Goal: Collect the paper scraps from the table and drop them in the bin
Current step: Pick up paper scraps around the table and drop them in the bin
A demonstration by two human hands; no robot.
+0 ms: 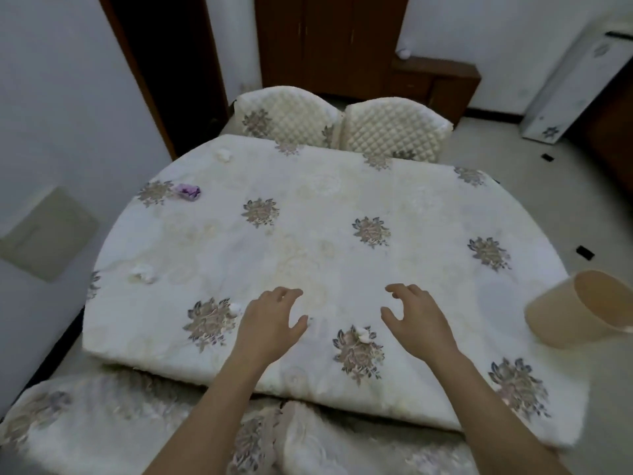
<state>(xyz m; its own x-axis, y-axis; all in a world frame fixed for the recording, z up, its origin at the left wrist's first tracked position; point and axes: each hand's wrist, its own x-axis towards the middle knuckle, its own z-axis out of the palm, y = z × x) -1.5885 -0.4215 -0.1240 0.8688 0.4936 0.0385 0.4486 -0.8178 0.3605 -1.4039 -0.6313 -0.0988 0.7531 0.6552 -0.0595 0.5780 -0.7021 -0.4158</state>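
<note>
Crumpled white scraps [363, 334] dot quilted floral tablecloth [342, 207]; fingers [291, 293] spread.

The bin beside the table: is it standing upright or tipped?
Tipped: the bin leans, its open mouth angled toward the table. Whether anything holds it, cannot tell.

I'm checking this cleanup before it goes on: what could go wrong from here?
1. The white scraps nearly match the pale floral tablecloth, so one could be missed.
2. The far scrap and the purple scrap lie well beyond both open hands, needing a long reach.
3. The bin sits off the table's right edge, so dropped scraps might land on the floor.
</note>
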